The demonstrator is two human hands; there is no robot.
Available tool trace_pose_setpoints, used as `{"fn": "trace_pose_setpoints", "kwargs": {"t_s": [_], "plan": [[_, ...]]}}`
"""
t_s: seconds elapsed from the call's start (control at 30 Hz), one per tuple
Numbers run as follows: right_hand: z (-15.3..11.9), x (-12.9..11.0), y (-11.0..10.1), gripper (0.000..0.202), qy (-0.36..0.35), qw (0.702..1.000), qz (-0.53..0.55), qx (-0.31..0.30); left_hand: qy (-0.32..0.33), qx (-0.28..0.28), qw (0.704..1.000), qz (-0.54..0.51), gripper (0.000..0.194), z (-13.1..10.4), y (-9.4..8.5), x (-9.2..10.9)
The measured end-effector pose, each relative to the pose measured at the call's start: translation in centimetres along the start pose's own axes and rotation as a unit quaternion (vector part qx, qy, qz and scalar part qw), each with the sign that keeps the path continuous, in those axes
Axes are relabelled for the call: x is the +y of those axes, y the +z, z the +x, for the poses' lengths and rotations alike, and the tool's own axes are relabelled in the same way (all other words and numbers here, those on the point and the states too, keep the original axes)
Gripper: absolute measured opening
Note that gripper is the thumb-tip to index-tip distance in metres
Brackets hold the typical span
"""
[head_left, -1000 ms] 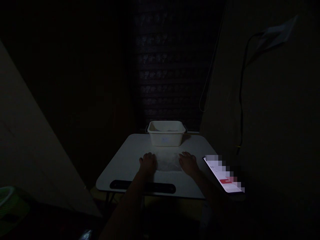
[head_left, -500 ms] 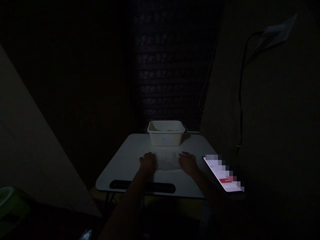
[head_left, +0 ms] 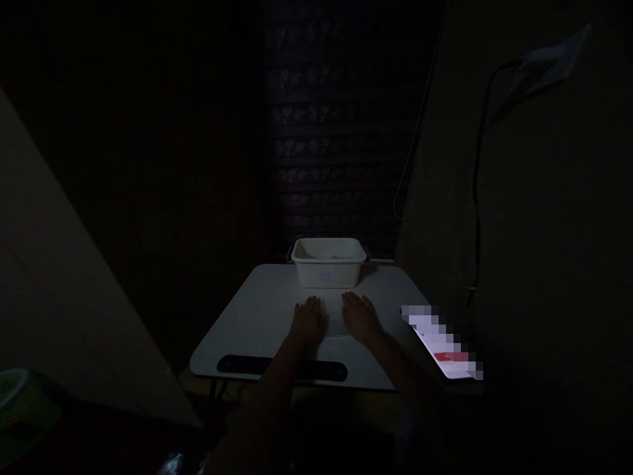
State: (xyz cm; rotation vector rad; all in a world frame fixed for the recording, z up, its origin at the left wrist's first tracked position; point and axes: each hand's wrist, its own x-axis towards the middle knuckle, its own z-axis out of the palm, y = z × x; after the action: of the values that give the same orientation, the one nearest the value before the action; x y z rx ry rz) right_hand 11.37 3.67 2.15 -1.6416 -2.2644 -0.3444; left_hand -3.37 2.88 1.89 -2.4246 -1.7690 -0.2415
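Observation:
A thin, clear plastic sheet or bag lies flat on the white folding table; the dim light hides its exact kind. On its left part rests my left hand, palm down with the fingers stretched forward. My right hand lies the same way over the right part, fingers extended. Only a narrow strip of the plastic shows between the two hands. Just beyond them stands a white plastic tub with dark side handles; its contents are too dark to make out.
A black slot runs along the table's near edge. At the right lies a lit phone or tablet, with a cable hanging above. A dark blind covers the back. A green basket stands low at the left.
Both hands have slid inward over the plastic and slightly forward, so they are closer together. Less of the plastic shows between them. The tub has stayed in place.

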Motion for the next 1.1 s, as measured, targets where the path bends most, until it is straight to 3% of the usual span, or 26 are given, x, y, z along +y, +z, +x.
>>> {"fn": "trace_pose_setpoints", "kwargs": {"t_s": [0.2, 0.53, 0.87, 1.1], "plan": [[0.1, -2.2, 0.9, 0.042, -0.063, 0.997, 0.028, -0.031, 0.021, -0.007, 1.0, -0.002, 0.045, 0.0, 0.5, 1.4], [-0.4, -1.8, 1.3, 0.048, -0.012, 0.996, 0.027, -0.089, -0.034, -0.02, 0.999, 0.033, 0.051, -0.5, 0.6, 1.1], [-0.6, -0.4, 1.3, 0.05, 0.024, 0.995, 0.011, -0.096, -0.061, -0.025, 0.997, 0.048, 0.049, -0.8, 0.5, 0.1], [-0.6, 1.0, 1.1, 0.047, 0.038, 0.998, 0.006, -0.045, -0.09, -0.008, 0.995, 0.042, 0.05, -0.4, 0.2, -0.7]]}}
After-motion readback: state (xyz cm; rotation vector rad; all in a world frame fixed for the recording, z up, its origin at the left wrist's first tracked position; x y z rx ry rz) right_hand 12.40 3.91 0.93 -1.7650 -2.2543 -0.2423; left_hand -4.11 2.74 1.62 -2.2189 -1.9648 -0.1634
